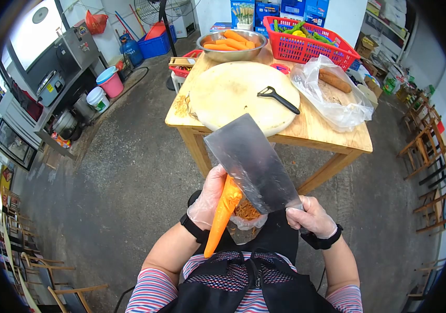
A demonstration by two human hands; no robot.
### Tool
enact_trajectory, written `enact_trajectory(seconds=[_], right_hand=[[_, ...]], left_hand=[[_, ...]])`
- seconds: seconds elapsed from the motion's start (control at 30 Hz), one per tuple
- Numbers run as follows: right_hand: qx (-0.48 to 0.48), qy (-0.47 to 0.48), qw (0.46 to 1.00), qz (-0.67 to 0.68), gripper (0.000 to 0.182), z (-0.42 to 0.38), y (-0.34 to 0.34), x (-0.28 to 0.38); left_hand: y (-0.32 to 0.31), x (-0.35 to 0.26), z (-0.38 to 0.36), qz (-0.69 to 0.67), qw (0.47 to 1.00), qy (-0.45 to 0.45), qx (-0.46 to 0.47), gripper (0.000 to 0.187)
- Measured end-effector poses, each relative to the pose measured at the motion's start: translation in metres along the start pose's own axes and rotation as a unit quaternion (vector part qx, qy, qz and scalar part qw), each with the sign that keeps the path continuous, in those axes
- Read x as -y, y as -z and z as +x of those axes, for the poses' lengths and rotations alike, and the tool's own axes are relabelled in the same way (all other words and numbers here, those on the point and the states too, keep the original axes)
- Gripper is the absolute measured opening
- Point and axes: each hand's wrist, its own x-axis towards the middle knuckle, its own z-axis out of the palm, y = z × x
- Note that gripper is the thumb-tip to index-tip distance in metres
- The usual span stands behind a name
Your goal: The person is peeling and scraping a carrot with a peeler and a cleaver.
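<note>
My left hand (209, 201), in a clear plastic glove, is closed around a peeled orange carrot (224, 215) that points down toward my lap. In my gloved right hand (312, 216) is the handle of a cleaver (254, 164). Its broad dark blade slants up and to the left, overlapping the carrot's top end in this view. Beyond the blade, a round cutting board (223, 96) lies on the wooden table (332, 141), with a black peeler (279, 100) on it. Below the blade, a bag of peelings (247, 211) sits between my legs.
A metal bowl of carrots (233, 52) and a red basket with green vegetables (306, 52) stand at the table's back. At its right lies a plastic bag (332, 96) with a brownish root on it. Wooden chairs (437, 208) line the right wall; buckets (109, 81) stand at left.
</note>
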Motion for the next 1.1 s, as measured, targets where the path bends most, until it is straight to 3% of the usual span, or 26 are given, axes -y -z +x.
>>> enact_trajectory(seconds=[0.37, 0.43, 0.53, 0.57, 0.7, 0.77, 0.87, 1.1], right_hand=[[0.017, -0.036, 0.999, 0.006, 0.022, -0.002, 0.007, -0.004], [0.015, -0.052, 0.997, 0.057, 0.026, 0.001, 0.006, -0.005], [0.009, -0.054, 0.996, 0.077, 0.024, 0.004, -0.001, -0.001], [0.01, -0.054, 0.996, 0.077, 0.024, 0.006, -0.002, 0.001], [0.024, -0.048, 0.997, 0.058, 0.021, 0.012, -0.005, 0.002], [0.033, -0.045, 0.997, 0.057, 0.018, 0.016, -0.007, 0.003], [0.035, -0.041, 0.997, 0.055, 0.017, 0.022, -0.011, 0.006], [0.012, 0.014, 1.0, 0.011, 0.021, 0.042, 0.003, 0.003]], left_hand=[[0.0, 0.003, 0.004, -0.006, 1.0, 0.016, 0.021, 0.032], [-0.018, 0.01, -0.004, 0.074, 0.997, 0.027, -0.002, 0.027], [-0.008, 0.014, -0.001, 0.016, 0.997, 0.062, 0.041, 0.032], [-0.006, 0.015, 0.003, 0.097, 0.994, 0.019, -0.044, 0.039], [-0.018, 0.021, -0.006, 0.095, 0.991, 0.041, -0.079, 0.04], [-0.019, 0.024, -0.024, 0.192, 0.977, 0.058, 0.075, 0.038], [-0.017, 0.027, -0.023, 0.27, 0.961, 0.029, 0.049, 0.036], [-0.017, 0.019, 0.009, 0.28, 0.96, 0.004, 0.02, 0.034]])
